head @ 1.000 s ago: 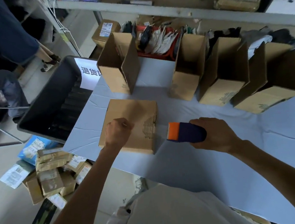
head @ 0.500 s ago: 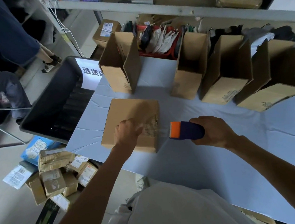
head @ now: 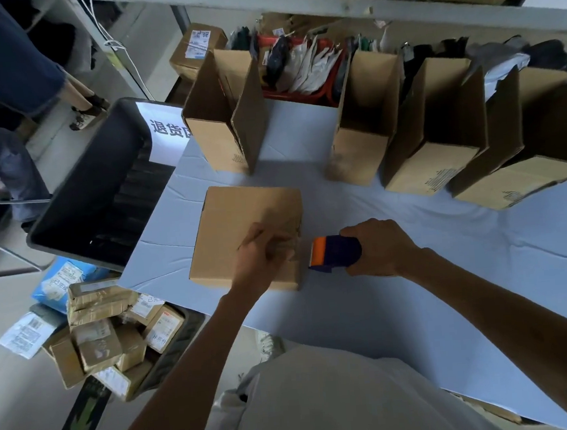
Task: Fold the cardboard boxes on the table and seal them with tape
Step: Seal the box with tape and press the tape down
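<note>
A closed brown cardboard box (head: 235, 225) lies flat on the pale blue table (head: 351, 318), near its left end. My left hand (head: 261, 257) rests on the box top, its fingers pressing down by the right edge where tape shows. My right hand (head: 379, 248) grips an orange and dark blue tape dispenser (head: 336, 253) that sits right against the box's right side. Several folded boxes stand upright with open tops along the table's far edge: one at the left (head: 224, 128), another (head: 363, 127) in the middle, more (head: 438, 131) to the right.
A black bin (head: 98, 202) stands off the table's left end. On the floor below it lies a pile of taped parcels (head: 108, 330). A red basket (head: 303, 91) of bagged goods sits behind the open boxes under a shelf. A person's legs (head: 24, 48) stand far left.
My left hand has slid rightward across the box top, from the middle to the right edge. My right hand with the dispenser has stayed beside the box.
</note>
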The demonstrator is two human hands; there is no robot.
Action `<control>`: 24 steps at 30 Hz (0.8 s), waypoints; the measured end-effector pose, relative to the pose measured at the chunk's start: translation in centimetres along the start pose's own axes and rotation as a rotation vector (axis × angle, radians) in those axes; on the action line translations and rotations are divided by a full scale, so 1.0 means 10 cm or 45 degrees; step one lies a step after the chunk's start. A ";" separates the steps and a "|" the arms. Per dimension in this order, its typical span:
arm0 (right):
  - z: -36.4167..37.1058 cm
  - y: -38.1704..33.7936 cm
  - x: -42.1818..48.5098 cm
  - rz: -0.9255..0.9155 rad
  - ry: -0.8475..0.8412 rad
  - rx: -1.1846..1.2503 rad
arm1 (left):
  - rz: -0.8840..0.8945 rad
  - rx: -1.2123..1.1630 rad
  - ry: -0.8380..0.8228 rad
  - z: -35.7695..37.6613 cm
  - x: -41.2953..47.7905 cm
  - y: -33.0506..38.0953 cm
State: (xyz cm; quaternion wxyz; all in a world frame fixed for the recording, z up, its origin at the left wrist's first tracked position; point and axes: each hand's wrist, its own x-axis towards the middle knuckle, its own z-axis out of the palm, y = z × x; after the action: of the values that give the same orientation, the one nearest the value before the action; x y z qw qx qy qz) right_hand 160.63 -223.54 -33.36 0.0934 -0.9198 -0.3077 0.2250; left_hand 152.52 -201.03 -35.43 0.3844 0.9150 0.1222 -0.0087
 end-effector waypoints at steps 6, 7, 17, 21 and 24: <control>-0.05 -0.22 0.15 -0.058 -0.048 -0.281 | -0.009 -0.035 -0.001 0.00 0.00 -0.05; -0.09 -0.25 0.17 -0.065 -0.063 -0.327 | -0.009 -0.040 -0.003 -0.01 0.00 -0.05; -0.08 -0.29 0.10 -0.078 -0.213 -0.472 | 0.061 0.053 0.019 0.03 0.04 -0.10; -0.11 -0.12 -0.06 0.004 -0.083 -0.231 | 0.330 0.302 -0.028 0.07 0.06 -0.13; -0.04 -0.01 -0.15 0.062 -0.008 -0.158 | 0.571 0.665 -0.083 0.03 0.04 -0.10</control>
State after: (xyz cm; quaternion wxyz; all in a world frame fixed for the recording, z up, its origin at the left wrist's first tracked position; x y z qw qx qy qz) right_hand 159.65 -224.38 -32.47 0.0297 -0.9303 -0.2989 0.2107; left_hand 152.74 -200.51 -36.41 0.1334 0.9858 -0.1007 0.0158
